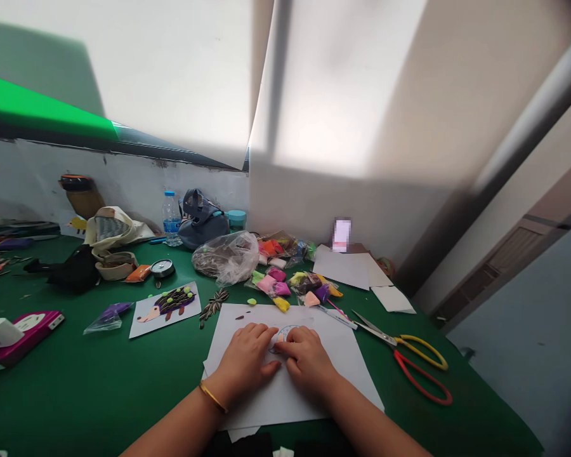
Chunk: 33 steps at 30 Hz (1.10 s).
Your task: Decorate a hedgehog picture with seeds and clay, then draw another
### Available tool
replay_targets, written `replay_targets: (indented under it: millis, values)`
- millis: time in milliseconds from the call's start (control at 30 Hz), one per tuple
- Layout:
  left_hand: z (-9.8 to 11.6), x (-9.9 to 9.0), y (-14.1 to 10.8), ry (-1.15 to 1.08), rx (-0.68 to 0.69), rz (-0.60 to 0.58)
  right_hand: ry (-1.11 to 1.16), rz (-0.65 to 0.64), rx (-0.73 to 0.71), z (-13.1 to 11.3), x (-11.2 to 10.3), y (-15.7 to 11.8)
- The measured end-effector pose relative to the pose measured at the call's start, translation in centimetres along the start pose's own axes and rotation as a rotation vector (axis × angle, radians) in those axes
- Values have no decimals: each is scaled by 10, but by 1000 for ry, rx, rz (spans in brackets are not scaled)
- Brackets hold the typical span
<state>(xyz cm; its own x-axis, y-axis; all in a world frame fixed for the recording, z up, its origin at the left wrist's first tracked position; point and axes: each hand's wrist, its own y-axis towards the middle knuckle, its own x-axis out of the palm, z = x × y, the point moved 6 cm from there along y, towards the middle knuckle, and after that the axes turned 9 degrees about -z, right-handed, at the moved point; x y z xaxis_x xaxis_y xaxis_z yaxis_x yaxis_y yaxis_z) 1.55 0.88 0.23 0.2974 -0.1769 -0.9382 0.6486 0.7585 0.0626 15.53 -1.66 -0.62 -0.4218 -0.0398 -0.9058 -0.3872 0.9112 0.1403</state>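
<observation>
Left hand (245,363), right hand (307,360) on paper (285,403); scissors (421,351) beside, clay packets (269,284) ahead.

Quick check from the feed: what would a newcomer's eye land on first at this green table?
First come the left hand and right hand, resting together on white paper at the front of the green table. To their right lie red-and-yellow-handled scissors, and just beyond the paper sit bags of bright clay.

hidden: drawn circle (286,332) under fingers (285,347) | blurred: upright object (341,234) | cut off: magenta case (19,339)
</observation>
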Motion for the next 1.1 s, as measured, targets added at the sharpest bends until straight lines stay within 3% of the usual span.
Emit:
replay_targets:
  millis: [267,500,700,1100]
  values:
    - [1,-2,-1,0,-2,0,29,59,19,2,-3,-1]
    - [1,-1,1,-5,-18,-27,-21,2,14,-1,-1,0]
    - [7,-7,-2,21,13,-19,52,120,74,9,-7,-2]
    - [14,-9,-4,86,55,-26,72,132,125,15,-6,0]
